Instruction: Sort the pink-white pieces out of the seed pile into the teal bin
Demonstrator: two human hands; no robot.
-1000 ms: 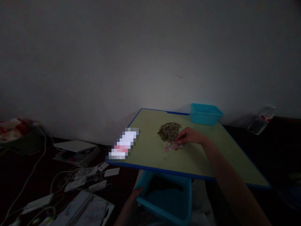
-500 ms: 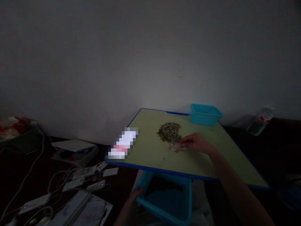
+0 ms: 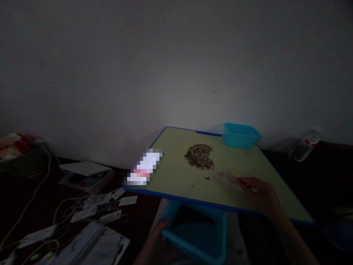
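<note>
Between the fingers of my right hand (image 3: 261,195) is a small clear plastic bag (image 3: 228,177) with pink marks, held over the right part of the folding table (image 3: 173,180). A loose pile of small mixed grains or beans (image 3: 199,156), brown, green and pale, lies left of the bag on the tabletop. A few stray grains (image 3: 207,178) sit between the pile and the table's near edge. Below that edge, my left hand (image 3: 158,239) grips the left rim of a blue plastic basin (image 3: 193,246). Something dark shows inside the basin, too dim to make out.
Another blue basin (image 3: 241,136) stands at the table's far right corner. A pixelated bright phone-like shape (image 3: 145,167) lies at the left edge. White cables and power strips (image 3: 96,202) clutter the floor at left. A plastic-wrapped pack (image 3: 305,145) is at right, by the wall.
My right hand has drawn the plastic bag away from the pile, toward me and to the right. My left hand stays on the near basin's rim.
</note>
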